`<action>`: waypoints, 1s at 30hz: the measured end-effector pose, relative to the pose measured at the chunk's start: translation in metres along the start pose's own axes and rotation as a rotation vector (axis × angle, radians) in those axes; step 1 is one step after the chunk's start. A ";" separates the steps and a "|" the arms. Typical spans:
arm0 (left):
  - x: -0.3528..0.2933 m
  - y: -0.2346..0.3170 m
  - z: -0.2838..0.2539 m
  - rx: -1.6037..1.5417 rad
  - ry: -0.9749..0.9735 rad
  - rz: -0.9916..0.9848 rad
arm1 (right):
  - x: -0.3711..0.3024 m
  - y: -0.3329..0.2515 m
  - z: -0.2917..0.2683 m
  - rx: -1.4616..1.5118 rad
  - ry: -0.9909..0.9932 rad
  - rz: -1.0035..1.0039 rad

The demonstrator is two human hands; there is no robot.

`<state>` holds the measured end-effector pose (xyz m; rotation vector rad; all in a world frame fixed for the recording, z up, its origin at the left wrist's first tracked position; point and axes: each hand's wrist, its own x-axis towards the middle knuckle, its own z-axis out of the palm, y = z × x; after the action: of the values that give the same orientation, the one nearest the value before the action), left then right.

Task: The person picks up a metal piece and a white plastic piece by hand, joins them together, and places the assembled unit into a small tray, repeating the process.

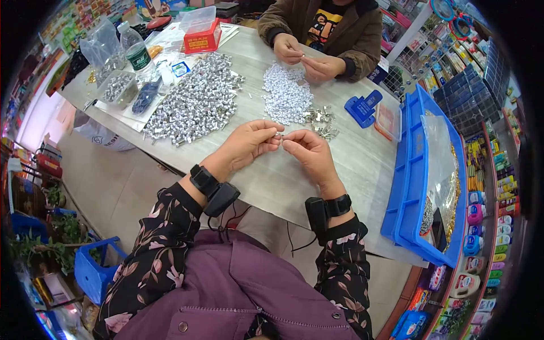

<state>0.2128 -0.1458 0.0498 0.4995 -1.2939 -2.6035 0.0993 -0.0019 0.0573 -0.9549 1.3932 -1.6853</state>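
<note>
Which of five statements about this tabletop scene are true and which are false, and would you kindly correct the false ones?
1. The left hand and right hand meet fingertip to fingertip at a small piece. True.
2. The blue crate is at the left end of the table. False: it is at the right.
3. The white pile lies to the right of the larger grey-and-white pile. True.
4. The co-worker's hands lie flat on the table. False: they are raised, fingers pinched, beside the white pile.
5. The blue stool stands on the floor, at lower left. True.
</note>
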 end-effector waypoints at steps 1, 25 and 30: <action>0.000 -0.001 0.000 -0.021 -0.002 -0.004 | 0.000 0.000 -0.001 -0.019 0.004 0.002; -0.007 -0.024 0.010 0.446 0.072 0.341 | 0.004 0.006 0.005 0.001 0.059 -0.009; -0.011 -0.029 0.012 0.680 0.071 0.393 | 0.002 0.008 -0.005 -0.128 -0.005 0.096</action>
<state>0.2180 -0.1164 0.0361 0.3722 -2.0047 -1.7800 0.0948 -0.0024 0.0489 -0.9460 1.5346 -1.5369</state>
